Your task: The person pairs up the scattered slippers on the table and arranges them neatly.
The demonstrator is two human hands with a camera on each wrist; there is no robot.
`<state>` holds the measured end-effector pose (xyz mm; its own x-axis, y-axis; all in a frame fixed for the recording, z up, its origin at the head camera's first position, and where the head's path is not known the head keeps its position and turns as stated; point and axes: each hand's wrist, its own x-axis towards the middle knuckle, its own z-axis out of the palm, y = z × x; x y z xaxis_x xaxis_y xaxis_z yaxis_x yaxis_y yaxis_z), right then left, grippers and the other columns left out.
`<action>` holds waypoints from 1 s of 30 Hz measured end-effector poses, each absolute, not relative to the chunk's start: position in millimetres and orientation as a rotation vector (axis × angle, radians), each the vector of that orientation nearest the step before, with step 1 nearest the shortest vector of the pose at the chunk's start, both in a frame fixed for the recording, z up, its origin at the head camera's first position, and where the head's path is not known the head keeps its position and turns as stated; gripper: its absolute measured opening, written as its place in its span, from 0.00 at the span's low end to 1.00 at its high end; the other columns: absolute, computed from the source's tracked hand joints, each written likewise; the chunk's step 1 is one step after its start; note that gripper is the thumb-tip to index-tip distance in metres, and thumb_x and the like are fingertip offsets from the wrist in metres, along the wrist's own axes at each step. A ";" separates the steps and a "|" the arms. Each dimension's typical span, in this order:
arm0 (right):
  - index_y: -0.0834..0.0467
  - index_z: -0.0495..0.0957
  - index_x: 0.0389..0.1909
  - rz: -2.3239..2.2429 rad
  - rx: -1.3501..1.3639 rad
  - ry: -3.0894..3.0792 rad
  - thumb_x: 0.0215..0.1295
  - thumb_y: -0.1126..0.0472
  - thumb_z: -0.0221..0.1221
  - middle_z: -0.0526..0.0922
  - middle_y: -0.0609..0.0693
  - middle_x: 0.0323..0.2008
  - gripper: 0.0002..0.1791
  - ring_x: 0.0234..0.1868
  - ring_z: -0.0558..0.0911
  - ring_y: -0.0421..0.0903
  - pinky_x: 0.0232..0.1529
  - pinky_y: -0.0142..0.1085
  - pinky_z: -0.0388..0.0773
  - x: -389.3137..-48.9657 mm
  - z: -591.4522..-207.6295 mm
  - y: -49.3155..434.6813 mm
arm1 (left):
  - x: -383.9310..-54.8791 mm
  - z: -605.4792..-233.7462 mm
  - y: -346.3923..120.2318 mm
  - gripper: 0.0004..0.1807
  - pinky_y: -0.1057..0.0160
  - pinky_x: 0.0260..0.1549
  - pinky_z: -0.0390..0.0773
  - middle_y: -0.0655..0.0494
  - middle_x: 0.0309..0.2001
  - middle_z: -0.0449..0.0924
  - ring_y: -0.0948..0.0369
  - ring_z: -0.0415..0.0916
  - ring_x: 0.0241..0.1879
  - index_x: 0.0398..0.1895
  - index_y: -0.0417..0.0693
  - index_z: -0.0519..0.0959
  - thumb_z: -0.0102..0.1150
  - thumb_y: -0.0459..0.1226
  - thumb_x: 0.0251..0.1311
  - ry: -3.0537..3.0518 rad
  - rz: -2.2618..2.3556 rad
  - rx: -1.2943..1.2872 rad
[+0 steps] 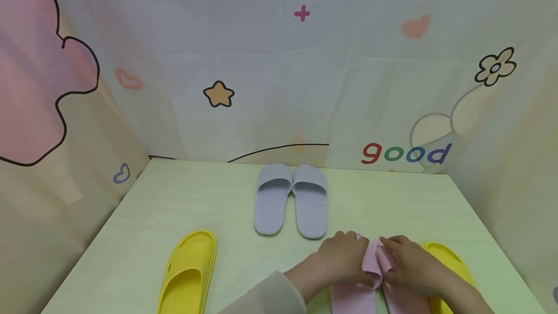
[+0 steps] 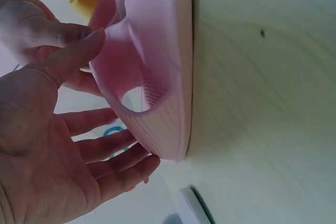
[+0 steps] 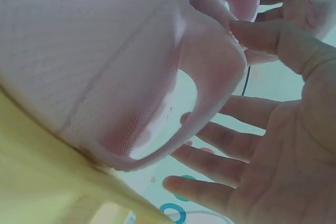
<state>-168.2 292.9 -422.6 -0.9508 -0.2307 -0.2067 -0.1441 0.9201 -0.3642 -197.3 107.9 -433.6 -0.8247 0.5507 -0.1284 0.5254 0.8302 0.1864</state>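
Two pink slippers stand side by side at the front right of the table, toes pointing away. My left hand (image 1: 342, 258) holds the left pink slipper (image 1: 353, 299) by its strap. In the left wrist view its thumb lies on the strap's edge and its fingertips touch the toe end. The right pink slipper (image 1: 405, 298) has its strap between the thumb and fingers of my right hand (image 1: 414, 263). Through the right wrist view, the thumb touches that strap (image 3: 215, 61) and the fingers spread along its front side. Both hands partly cover the straps in the head view.
A yellow slipper (image 1: 189, 251) lies at the front left. Another yellow slipper (image 1: 451, 261) sits right beside the right pink one, partly behind my right arm. A pair of grey-lilac slippers (image 1: 272, 207) stands at the table's back edge, before a printed curtain (image 1: 261, 38).
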 end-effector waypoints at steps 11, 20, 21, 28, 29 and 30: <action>0.53 0.65 0.69 -0.391 -0.302 2.948 0.52 0.38 0.67 0.69 0.52 0.66 0.45 0.62 0.72 0.53 0.58 0.53 0.75 -138.7 -420.3 294.2 | -171.8 -425.2 97.0 0.49 0.66 0.39 0.77 0.64 0.51 0.70 0.62 0.71 0.48 0.60 0.68 0.66 0.71 0.71 0.28 2.948 0.034 1.073; 0.43 0.53 0.75 -0.312 -0.198 2.924 0.16 0.19 0.66 0.57 0.52 0.74 0.75 0.69 0.64 0.59 0.55 0.59 0.74 -119.1 -424.5 293.5 | -154.0 -427.0 91.0 0.54 0.62 0.50 0.76 0.65 0.58 0.68 0.62 0.69 0.53 0.66 0.67 0.62 0.68 0.71 0.31 2.954 -0.047 1.178; 0.41 0.52 0.75 -0.308 -0.205 2.933 0.15 0.18 0.65 0.57 0.51 0.74 0.75 0.69 0.64 0.59 0.55 0.61 0.73 -117.5 -425.7 293.7 | -152.2 -427.1 90.3 0.52 0.61 0.51 0.76 0.64 0.60 0.67 0.62 0.69 0.55 0.67 0.67 0.61 0.66 0.71 0.36 2.956 -0.056 1.183; 0.30 0.49 0.73 -0.240 -0.243 3.020 0.20 0.14 0.58 0.57 0.47 0.74 0.69 0.68 0.66 0.56 0.56 0.66 0.69 -103.2 -437.0 294.1 | -140.5 -435.2 91.8 0.32 0.57 0.53 0.77 0.63 0.67 0.64 0.59 0.68 0.61 0.70 0.69 0.61 0.50 0.60 0.64 2.960 -0.138 1.167; 0.30 0.49 0.74 -0.243 -0.262 3.031 0.23 0.14 0.57 0.57 0.47 0.74 0.68 0.67 0.66 0.56 0.56 0.67 0.68 -102.5 -440.4 296.0 | -139.5 -437.6 92.3 0.28 0.56 0.53 0.77 0.62 0.67 0.64 0.58 0.69 0.61 0.71 0.69 0.62 0.46 0.57 0.68 2.953 -0.134 1.173; 0.33 0.50 0.74 -0.257 -0.302 3.042 0.26 0.15 0.58 0.58 0.49 0.73 0.67 0.67 0.66 0.58 0.55 0.68 0.68 -103.2 -444.6 298.7 | -139.0 -440.0 92.7 0.26 0.55 0.53 0.77 0.61 0.68 0.64 0.57 0.69 0.62 0.71 0.69 0.61 0.43 0.55 0.70 2.940 -0.132 1.178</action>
<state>-103.2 298.7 -444.6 -0.9779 -0.2010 -0.0567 -0.1887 0.9666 -0.1733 -139.0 92.7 -440.0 -0.7233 0.6906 -0.0048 0.6882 0.7202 -0.0875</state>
